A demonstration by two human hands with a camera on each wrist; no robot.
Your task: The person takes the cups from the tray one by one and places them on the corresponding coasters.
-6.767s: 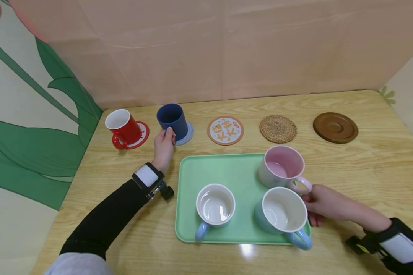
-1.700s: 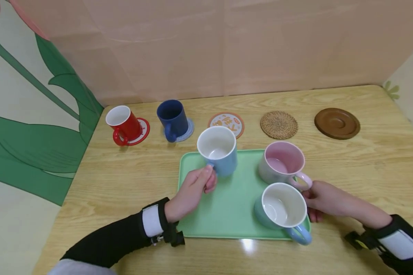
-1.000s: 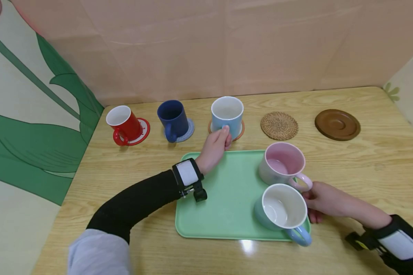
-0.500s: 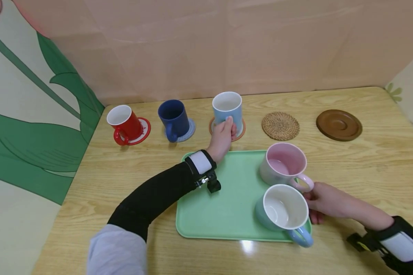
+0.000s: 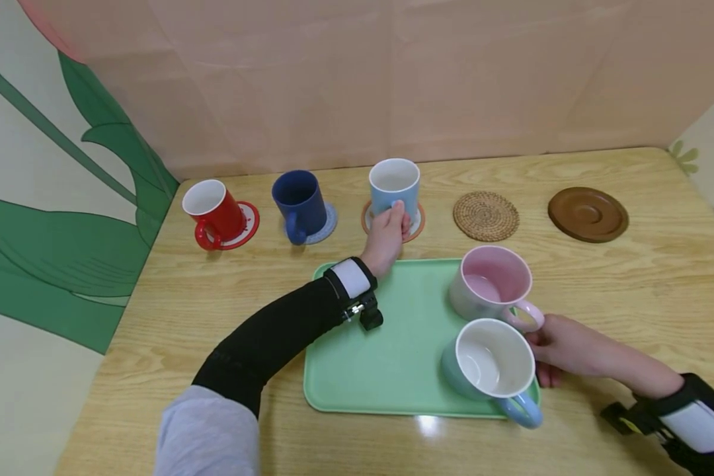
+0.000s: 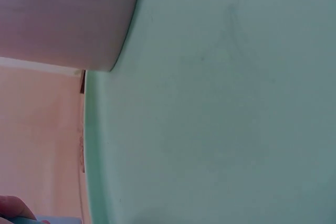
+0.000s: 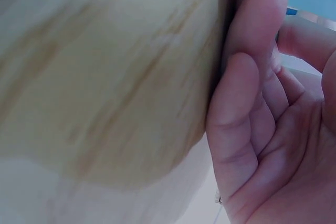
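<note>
The left hand (image 5: 383, 239) is pinching the blue mug (image 5: 385, 192) by its handle, fingers narrow on it; the mug is standing upright over the orange coaster (image 5: 417, 230) near the worktop's (image 5: 636, 291) far edge, its base partly hidden by the hand; the right hand (image 5: 556, 347) is touching the right edge of the tray (image 5: 387, 363), though whether its fingers are gripping the rim cannot be told; the pink mug (image 5: 476, 301) is sitting at the tray's far right corner, the teal mug (image 5: 484, 363) at its near right corner; along the worktop's far edge, from the left corner, the red mug (image 5: 217, 215) and navy mug (image 5: 305, 205) are standing on coasters; the woven coaster (image 5: 486, 216) and brown coaster (image 5: 588, 214) are lying toward the right corner.
</note>
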